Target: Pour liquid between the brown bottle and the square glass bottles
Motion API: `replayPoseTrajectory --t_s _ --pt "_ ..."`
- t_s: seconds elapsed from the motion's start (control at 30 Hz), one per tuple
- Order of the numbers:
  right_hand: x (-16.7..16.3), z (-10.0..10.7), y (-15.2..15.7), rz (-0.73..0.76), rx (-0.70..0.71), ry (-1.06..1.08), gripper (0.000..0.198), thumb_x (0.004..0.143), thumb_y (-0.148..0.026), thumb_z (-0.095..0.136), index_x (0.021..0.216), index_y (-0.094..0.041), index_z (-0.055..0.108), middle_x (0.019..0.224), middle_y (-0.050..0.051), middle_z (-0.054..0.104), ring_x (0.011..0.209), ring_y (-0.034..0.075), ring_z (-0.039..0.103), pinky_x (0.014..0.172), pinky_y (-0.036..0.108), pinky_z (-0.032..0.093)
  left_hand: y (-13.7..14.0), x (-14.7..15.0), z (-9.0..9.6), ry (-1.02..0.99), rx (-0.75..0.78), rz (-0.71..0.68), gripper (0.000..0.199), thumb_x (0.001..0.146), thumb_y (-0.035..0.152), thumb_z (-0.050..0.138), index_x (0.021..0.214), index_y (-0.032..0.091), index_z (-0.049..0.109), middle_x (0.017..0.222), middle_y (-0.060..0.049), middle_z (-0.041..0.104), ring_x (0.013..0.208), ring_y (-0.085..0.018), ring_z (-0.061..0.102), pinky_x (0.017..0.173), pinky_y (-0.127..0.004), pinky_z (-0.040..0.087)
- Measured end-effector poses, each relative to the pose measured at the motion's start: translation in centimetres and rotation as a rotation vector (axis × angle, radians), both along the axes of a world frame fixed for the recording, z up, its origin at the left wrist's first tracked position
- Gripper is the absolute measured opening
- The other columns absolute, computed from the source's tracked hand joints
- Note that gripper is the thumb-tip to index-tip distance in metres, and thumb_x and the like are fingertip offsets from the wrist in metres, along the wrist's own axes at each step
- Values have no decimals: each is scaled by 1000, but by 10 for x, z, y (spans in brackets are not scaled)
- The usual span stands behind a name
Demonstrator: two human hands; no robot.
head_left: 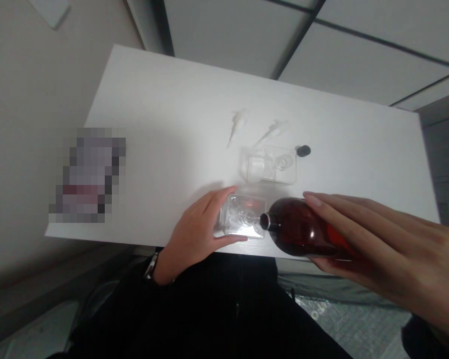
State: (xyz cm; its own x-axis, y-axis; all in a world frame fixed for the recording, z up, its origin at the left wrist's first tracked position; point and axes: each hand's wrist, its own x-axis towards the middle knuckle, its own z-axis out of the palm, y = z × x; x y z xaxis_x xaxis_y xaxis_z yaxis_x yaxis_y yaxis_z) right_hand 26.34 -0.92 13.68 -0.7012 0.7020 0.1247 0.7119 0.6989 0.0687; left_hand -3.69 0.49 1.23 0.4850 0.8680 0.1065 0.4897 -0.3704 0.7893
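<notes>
My left hand curls around a clear, square-sided bottle near the table's front edge, thumb on the near side and fingers on the far side. My right hand grips a large reddish-brown bottle, tipped with its uncapped mouth pointing left. That mouth is right beside the clear bottle's round neck; whether liquid flows, or the two touch, I cannot tell. Just behind lies a second clear, square-sided bottle, with a black cap at its right end.
Two whitish pieces like pump tops with thin stems, one on the left and one on the right, lie farther back on the white table. A blurred-out flat object is at the left end. Grey panels stand behind the table.
</notes>
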Motion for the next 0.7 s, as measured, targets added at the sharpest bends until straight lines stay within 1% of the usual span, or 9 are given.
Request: replayPoseTrajectory --t_s 0.13,0.27,0.43,0.5,0.57,0.63,0.7 --pt "1 1 0 7 -1 1 74 112 -36 54 177 -20 23 136 13 80 107 31 83 73 41 66 0 0 0 -1 -5 4 89 88 60 85 159 27 44 151 -14 67 138 -34 68 113 -49 60" --pt "3 -1 -2 -4 -1 10 74 112 -38 53 177 -22 22 137 11 79 109 31 82 75 41 66 0 -1 0 5 5 4 89 88 61 84 159 26 43 151 -15 67 138 -34 68 113 -48 60" --pt "3 1 -3 -47 -32 5 74 112 -38 53 178 -28 21 140 8 78 111 31 82 74 40 67 0 0 0 14 1 -2 88 89 60 84 159 26 42 151 -15 67 138 -34 68 113 -48 60" --pt "3 3 -3 -47 -41 -9 77 111 -33 56 178 -27 19 140 10 78 112 32 81 75 41 67 0 0 1 16 -7 -3 88 89 59 85 159 26 42 152 -15 67 138 -34 68 113 -49 60" --pt "2 4 -2 -20 -31 -22 78 109 -29 59 177 -22 21 139 13 78 110 32 82 75 41 67 0 0 0 16 -13 -5 88 89 58 86 159 26 42 152 -15 66 139 -34 68 114 -49 59" --pt "1 5 -1 -1 -5 -18 78 109 -29 62 176 -19 25 137 14 79 109 32 82 74 42 67 0 0 0 12 -15 -7 89 89 58 86 159 26 42 152 -15 66 139 -34 67 115 -49 59" --pt "1 5 -1 1 6 -8 77 108 -29 62 176 -20 27 136 13 79 109 32 82 74 43 68 0 0 0 8 -19 -5 89 88 58 86 159 26 43 152 -15 66 139 -34 68 115 -49 59"
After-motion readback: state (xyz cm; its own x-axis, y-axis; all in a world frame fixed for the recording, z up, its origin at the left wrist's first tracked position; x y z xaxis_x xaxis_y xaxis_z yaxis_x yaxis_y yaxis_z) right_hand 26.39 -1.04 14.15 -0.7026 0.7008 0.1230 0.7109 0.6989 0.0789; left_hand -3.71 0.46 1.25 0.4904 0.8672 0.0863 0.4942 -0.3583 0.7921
